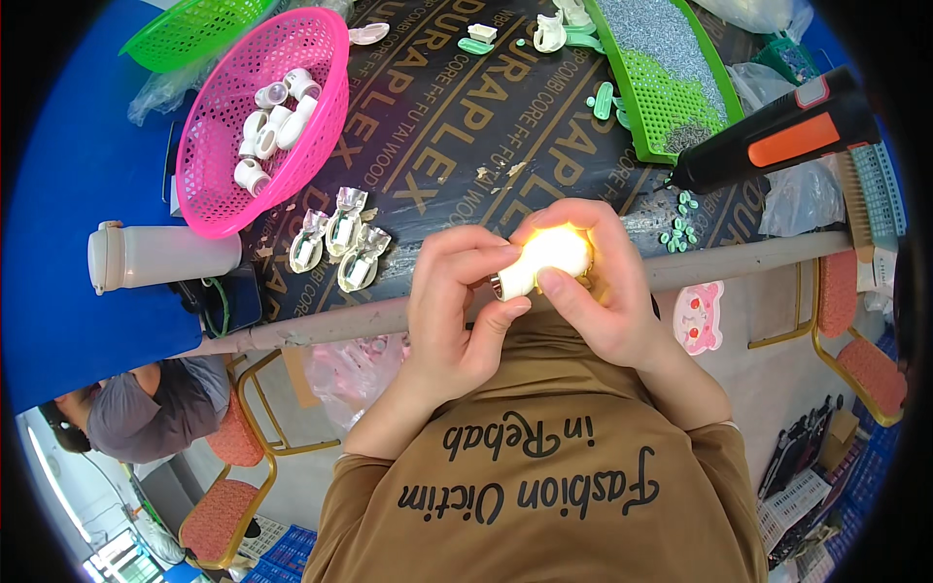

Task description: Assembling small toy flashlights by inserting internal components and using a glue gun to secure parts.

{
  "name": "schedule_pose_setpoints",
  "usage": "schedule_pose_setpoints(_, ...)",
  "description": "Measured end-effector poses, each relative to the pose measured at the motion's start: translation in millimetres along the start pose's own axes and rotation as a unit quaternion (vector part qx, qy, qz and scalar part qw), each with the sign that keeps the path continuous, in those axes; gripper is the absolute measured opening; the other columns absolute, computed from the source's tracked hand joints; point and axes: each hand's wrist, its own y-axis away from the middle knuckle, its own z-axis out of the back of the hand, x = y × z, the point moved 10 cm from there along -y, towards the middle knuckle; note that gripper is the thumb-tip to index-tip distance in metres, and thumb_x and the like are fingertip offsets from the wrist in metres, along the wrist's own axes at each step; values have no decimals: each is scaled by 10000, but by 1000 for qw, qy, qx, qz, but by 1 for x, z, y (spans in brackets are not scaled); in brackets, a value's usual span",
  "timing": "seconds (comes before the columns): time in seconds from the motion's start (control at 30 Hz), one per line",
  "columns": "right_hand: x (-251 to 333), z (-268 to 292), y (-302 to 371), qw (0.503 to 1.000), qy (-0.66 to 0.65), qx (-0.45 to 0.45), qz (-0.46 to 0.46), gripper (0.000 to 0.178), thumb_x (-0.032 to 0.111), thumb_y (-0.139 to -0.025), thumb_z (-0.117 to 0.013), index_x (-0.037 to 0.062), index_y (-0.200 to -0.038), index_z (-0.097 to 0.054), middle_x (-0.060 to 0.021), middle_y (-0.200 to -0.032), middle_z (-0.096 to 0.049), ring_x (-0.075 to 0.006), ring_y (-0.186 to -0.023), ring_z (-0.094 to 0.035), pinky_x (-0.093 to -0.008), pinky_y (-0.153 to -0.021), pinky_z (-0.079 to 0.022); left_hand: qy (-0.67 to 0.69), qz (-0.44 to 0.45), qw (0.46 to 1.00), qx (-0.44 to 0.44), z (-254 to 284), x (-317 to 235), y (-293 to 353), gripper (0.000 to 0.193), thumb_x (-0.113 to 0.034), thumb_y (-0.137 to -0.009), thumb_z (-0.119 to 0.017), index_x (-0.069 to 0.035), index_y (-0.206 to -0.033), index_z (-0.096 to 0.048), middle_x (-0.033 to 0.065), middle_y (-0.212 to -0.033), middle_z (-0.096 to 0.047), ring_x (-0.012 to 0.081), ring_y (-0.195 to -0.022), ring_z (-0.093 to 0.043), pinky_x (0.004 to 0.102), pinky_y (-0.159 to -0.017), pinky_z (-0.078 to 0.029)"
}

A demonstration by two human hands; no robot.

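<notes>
Above the table's near edge, both my hands hold a small white lamp (556, 260) whose body is lit bright yellow-white. My left hand (449, 306) is closed on its narrower end, where a shiny metal bit shows between fingers and thumb. Around the wide glowing end curl the fingers of my right hand (610, 282), with the thumb pressed on its near face. Glare hides the details of its surface. Left of my hands, three open white housings (342, 235) with silvery parts lie on the dark board. Similar white units (264, 136) sit in a pink basket (197, 146).
A black-and-orange electric screwdriver (777, 141) juts in from the right, over small green pieces (677, 233). Behind it stands a green tray (641, 131) of tiny metal parts. A white bottle (165, 257) lies at left. Another person (155, 408) sits beyond, near red chairs (222, 515).
</notes>
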Motion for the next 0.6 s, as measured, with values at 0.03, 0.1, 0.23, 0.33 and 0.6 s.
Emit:
schedule_pose_setpoints(0.03,1,0,0,1000,2,-2,8,325,38,-807,-565,23,-1103,-431,-106,-971,-576,-165,-876,-565,-281,-768,-444,4,5,1000,1,0,1,0,329,-6,-744,-633,-4,-1050,-512,144,-1022,-493,222,-882,-508,270,-703,-458)
schedule_pose_setpoints(0.1,0,0,1,1000,-2,-4,5,324,39,-809,-564,21,-1102,-427,-108,-972,-575,-165,-878,-564,-282,-769,-444,20,15,1000,2,-1,1,0,332,0,-748,-628,-2,-1057,-507,144,-1035,-478,218,-888,-507,274,-720,-459)
schedule_pose_setpoints(0.23,0,0,1,1000,-1,-6,13,315,46,-815,-561,15,-1095,-419,-112,-977,-571,-165,-887,-560,-283,-775,-441,82,52,995,2,-3,7,3,353,30,-755,-616,6,-1083,-488,142,-1074,-428,206,-912,-503,294,-765,-464)
schedule_pose_setpoints(0.33,0,0,1,1000,-20,-4,7,324,54,-819,-562,12,-1106,-418,-113,-978,-570,-165,-892,-558,-283,-780,-440,62,31,997,20,-5,2,3,367,49,-751,-612,10,-1091,-481,142,-1087,-409,204,-921,-500,303,-773,-463)
schedule_pose_setpoints(0.6,2,-2,1,1000,-8,9,5,337,60,-823,-558,12,-1125,-418,-110,-980,-567,-158,-891,-555,-276,-780,-438,86,35,995,17,-5,4,4,337,-19,-793,-599,20,-1100,-465,147,-1097,-397,199,-933,-490,304,-780,-460)
